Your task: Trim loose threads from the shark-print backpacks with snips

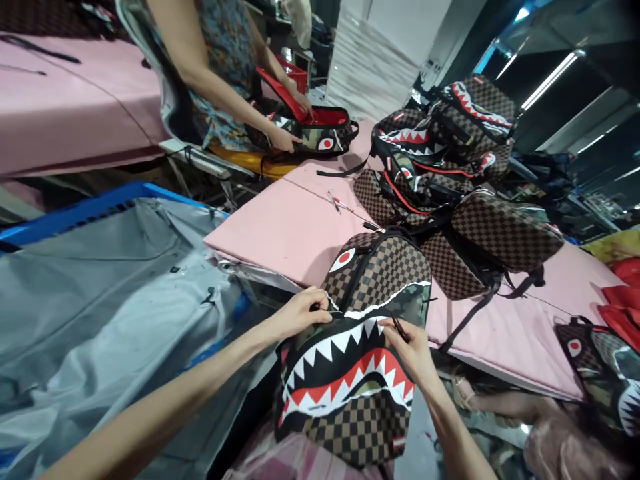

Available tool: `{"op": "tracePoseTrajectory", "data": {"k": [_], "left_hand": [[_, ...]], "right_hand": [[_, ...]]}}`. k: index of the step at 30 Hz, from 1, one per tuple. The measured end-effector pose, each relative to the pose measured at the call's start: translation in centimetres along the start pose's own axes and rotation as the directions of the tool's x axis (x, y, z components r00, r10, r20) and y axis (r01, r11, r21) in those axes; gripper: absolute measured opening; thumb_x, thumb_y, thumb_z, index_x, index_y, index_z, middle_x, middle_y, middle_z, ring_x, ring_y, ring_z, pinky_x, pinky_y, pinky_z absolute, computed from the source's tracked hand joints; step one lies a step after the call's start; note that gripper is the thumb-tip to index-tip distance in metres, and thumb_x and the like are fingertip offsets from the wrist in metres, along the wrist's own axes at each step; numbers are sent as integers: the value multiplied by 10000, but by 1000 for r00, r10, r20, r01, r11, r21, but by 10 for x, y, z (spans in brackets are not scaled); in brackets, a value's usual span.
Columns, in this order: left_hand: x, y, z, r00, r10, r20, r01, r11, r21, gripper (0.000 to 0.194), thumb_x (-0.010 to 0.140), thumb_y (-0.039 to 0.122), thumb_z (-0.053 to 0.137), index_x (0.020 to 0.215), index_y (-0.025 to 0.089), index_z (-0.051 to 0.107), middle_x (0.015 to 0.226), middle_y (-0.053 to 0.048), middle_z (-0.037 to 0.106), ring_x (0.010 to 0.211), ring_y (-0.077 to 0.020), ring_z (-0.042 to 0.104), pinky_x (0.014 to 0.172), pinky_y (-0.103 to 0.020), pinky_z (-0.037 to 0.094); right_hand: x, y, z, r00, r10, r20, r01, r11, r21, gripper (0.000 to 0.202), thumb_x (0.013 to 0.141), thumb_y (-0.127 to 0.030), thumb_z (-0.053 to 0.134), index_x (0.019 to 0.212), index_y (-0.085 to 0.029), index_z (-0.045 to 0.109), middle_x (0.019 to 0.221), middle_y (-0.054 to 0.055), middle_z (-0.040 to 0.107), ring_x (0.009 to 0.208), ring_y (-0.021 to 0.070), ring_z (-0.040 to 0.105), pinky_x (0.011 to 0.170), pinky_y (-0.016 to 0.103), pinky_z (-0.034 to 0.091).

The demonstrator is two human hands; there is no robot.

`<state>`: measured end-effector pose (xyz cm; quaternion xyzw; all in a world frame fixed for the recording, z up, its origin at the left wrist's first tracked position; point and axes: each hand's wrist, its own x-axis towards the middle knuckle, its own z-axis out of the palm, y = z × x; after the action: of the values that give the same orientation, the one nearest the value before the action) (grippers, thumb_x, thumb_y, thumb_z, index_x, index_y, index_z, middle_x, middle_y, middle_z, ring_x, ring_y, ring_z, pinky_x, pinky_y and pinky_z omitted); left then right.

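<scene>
A backpack [350, 427] with a brown-and-black check, camouflage patches and a shark-mouth print lies across my lap and against the table edge. My left hand [305, 310] is closed in a pinch on its left side, at the seam above the printed teeth. On the right of the same seam, my right hand [407, 343] has its fingers closed around a small dark tool [399, 327], perhaps thread snips. Its thumb and fingertips touch the bag by the upper teeth. The tool's far end is hidden in the hand.
Several similar bags [440, 153] are heaped on the pink table [280, 223], near a pen [340, 201]. Across it, a co-worker's hands [285, 139] handle a red-lined bag [327, 137]. A blue-rimmed bin [145, 190] with grey lining stands left; another bag [595, 360] is at right.
</scene>
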<state>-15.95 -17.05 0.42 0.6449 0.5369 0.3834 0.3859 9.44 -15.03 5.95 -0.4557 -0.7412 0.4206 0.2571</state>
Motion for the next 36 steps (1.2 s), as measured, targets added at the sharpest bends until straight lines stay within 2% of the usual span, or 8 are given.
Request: {"op": "tracePoseTrajectory", "data": {"k": [5,9,13,17,20,26,33,36], "left_hand": [[-9,117,19,918,384,-100,-341,892,298,210,838,285,532,667,172,482,681,12,512,686,-140,461,644,-269,360],[3,152,77,884,458,-93,-366,802,473,130,828,169,485,707,163,532,723,-27,545,715,-174,472,626,-293,372],[17,160,110,885,452,109,-453,787,418,123,848,128,466,873,171,579,850,-24,589,774,-156,515,672,-269,403],[43,176,109,702,529,477,-712,491,502,226,806,265,607,1023,213,575,1070,-47,565,985,-228,473,768,-328,363],[58,183,113,598,430,676,-801,336,495,414,685,436,710,1000,204,576,1059,-69,553,952,-252,477,757,-345,346],[60,168,127,701,370,610,-702,212,680,425,671,408,727,926,110,563,987,-142,573,914,-279,497,745,-365,355],[26,141,95,623,642,446,-782,502,370,263,862,427,504,769,194,582,794,-19,628,934,-194,540,890,-373,346],[-17,128,85,678,587,442,-735,515,442,272,795,475,585,838,206,587,856,-22,636,1115,-238,484,1016,-455,241]], "right_hand": [[-37,-54,-26,904,-428,-1,426,900,-94,318,847,-166,479,1134,-222,604,1171,75,604,1070,191,564,866,311,470],[-52,-53,-51,959,-265,-104,223,926,-303,272,871,-222,471,1111,-187,593,1057,72,651,947,191,613,813,298,470],[-76,-25,-79,999,8,-48,-25,935,-355,239,874,-339,496,814,-162,645,756,15,658,684,152,594,618,237,428],[-106,-13,-82,1000,3,-24,-10,955,-296,135,789,-290,622,753,-161,636,730,-1,623,671,134,563,595,217,388],[-119,-19,-66,987,-140,-82,117,963,-242,70,798,-197,580,752,-165,623,720,0,605,647,118,545,587,216,370],[-114,-21,-46,928,-372,-21,370,926,-79,161,839,-186,487,697,-167,562,648,-2,559,558,95,494,530,207,369],[-117,-3,-66,888,-449,95,457,849,-266,100,870,-182,491,922,-161,574,784,28,615,646,103,560,537,209,383],[-122,-3,-65,881,-441,169,469,775,-424,127,894,-195,460,960,-171,567,804,16,627,634,107,564,510,231,366]]}}
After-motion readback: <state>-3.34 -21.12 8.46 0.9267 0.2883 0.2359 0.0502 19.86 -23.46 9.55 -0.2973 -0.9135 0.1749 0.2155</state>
